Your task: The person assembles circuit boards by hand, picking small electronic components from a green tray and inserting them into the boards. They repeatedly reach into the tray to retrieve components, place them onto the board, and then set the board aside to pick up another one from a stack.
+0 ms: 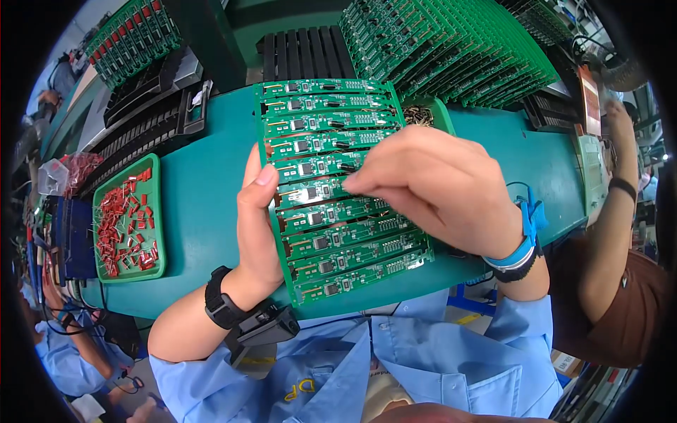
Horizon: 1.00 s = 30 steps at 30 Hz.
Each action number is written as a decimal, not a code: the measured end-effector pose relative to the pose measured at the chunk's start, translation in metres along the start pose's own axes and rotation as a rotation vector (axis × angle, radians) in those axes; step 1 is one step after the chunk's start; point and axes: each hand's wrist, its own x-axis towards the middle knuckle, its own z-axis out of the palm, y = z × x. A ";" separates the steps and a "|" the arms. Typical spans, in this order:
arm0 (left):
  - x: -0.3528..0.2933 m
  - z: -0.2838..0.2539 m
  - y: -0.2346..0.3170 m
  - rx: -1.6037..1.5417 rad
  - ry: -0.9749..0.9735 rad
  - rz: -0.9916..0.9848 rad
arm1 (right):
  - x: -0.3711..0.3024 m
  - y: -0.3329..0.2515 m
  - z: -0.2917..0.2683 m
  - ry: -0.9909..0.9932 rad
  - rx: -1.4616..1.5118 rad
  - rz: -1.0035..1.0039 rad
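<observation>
A green circuit board panel [321,243], made of several long strips side by side, is held tilted over the table in front of me. My left hand [255,225] grips its left edge, with the thumb on top and the other fingers behind. My right hand [444,187] is over the panel's right half, thumb and forefinger pinched together at a strip near the middle. Whatever is between those fingertips is too small or hidden to make out. Small black parts [337,124] sit on the upper strips, down to the one beside my fingertips.
On the left stands a green tray [163,243] of red components. Behind the panel, a green bin [443,121] holds small metal parts. Stacked boards [451,49] rise at the back right, and a black rack [307,53] stands beside them. Another person's arm [612,204] is at the right.
</observation>
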 end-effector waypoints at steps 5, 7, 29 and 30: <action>-0.002 0.001 -0.001 -0.028 -0.026 0.018 | 0.001 -0.004 0.008 -0.040 -0.002 0.010; -0.002 0.001 -0.001 -0.032 -0.031 0.027 | 0.001 -0.003 0.011 -0.036 0.009 0.068; -0.001 -0.003 -0.004 -0.006 -0.036 0.016 | 0.001 0.000 0.008 -0.062 0.007 0.081; -0.001 -0.002 -0.003 -0.007 -0.035 0.017 | 0.001 0.001 0.008 -0.058 0.002 0.068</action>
